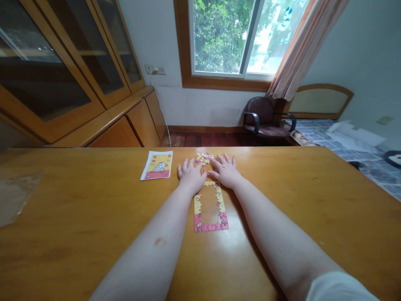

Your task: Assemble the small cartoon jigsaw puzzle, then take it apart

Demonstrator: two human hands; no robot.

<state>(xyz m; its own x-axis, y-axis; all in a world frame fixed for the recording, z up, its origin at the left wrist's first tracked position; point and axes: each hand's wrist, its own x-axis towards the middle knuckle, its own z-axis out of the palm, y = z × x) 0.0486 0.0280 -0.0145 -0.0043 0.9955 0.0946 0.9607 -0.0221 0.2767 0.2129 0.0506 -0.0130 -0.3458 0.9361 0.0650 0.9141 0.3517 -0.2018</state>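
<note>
On a wooden table [78, 234] lies a jigsaw puzzle border frame [209, 207], yellow above and pink below, with a hollow middle. Just beyond it sits a small pile of loose puzzle pieces [204, 158]. My left hand [190, 174] rests flat by the frame's upper left corner, fingers spread, fingertips beside the pile. My right hand [226, 170] lies flat at the frame's upper right, fingers stretched toward the pile and touching its edge. Neither hand visibly grips a piece. A reference picture card [157, 165] showing a white animal on yellow lies to the left.
A crumpled clear plastic bag [15, 194] lies at the table's left edge. Glass-door wooden cabinets [62, 79] stand left. Beyond the table are a dark armchair [267, 119], a window [238, 37] with a curtain, and a bed [354, 146] at right.
</note>
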